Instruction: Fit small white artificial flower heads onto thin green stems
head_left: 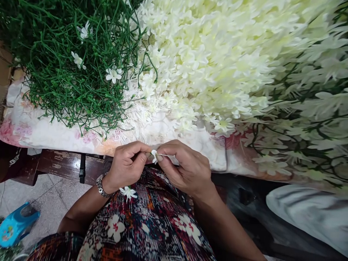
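Just above my lap, a small white flower (154, 156) sits between my two hands. My left hand (129, 162) pinches a green stem at the flower's left side, and a watch circles that wrist. From the right, my right hand (186, 166) pinches a thin white piece against the flower. Another white flower (128, 193) hangs below my left hand. Beyond my hands lie a heap of green stems (81, 72) at the left and a large pile of loose white flowers (212, 61) in the middle.
A flower-patterned cloth (65, 134) covers the work surface. Flowered green sprays (320, 123) lie at the right. A blue plastic stool (17, 224) stands on the floor at the lower left. Light grey fabric (304, 210) shows at the lower right.
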{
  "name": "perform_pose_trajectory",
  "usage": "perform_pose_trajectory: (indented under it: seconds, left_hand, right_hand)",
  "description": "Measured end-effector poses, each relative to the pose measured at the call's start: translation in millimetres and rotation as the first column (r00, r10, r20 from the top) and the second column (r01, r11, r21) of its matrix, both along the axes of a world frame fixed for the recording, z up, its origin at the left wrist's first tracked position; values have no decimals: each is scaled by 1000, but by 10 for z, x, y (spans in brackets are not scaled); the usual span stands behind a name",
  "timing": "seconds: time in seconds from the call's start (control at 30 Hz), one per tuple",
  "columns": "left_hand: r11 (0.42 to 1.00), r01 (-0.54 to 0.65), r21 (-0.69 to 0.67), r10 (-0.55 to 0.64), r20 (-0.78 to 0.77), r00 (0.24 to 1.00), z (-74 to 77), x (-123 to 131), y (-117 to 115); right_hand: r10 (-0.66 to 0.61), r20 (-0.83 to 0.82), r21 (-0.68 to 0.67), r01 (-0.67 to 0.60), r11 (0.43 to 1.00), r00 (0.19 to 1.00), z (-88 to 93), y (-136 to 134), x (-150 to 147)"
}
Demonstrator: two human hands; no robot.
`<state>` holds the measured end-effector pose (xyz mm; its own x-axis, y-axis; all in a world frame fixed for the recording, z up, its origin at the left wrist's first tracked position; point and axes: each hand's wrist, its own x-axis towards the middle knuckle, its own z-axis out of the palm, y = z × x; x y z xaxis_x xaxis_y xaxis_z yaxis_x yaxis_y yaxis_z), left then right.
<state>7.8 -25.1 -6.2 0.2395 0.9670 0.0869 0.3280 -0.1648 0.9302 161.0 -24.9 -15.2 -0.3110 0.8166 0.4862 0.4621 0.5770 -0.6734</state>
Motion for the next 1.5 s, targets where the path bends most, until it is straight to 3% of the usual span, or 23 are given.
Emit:
perform_pose_trajectory:
  seconds: [0.33,0.93,1.1,1.37,1.5]
  left_hand:
    - [996,-1,92,5,-42,999,-29,16,14]
    - [996,-10,84,15,-52,999,-124,11,-1]
    - [997,-1,75,4,-50,999,-124,-4,1]
    - [999,-42,14,42,0,999,-102,-9,-4]
    - [998,-55,-25,56,17,998,-94,-1,-7]
  right_hand:
    - [-10,23,-58,11,998,1000,-45,-16,-17]
    - [-5,-17,-86,3,996,1000,-100,-22,-66]
    - [-20,21,-48,21,999,1000,-85,-21,-66]
    - [-177,109,216,151,965,978,-32,19,-56]
    - [-174,107,242,144,960,979,-42,17,-73]
